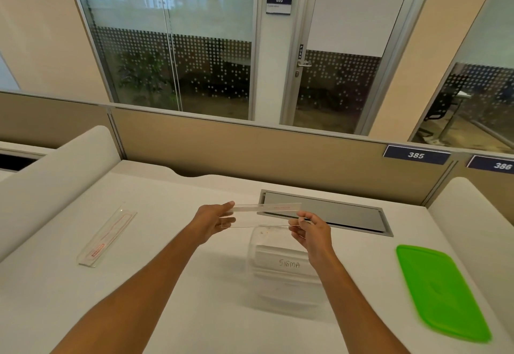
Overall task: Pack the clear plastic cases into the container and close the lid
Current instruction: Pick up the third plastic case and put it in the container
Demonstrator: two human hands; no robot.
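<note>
Clear case held by both ends above the open container.

The left hand (215, 218) and right hand (308, 228) each pinch one end of a clear case (264, 214) over the container (286, 270) at mid-desk. It looks light, stiff and slippery, so end grips suit it. A second case (107, 238) lies toward the left edge; the green lid (439, 289) lies toward the right.
</note>
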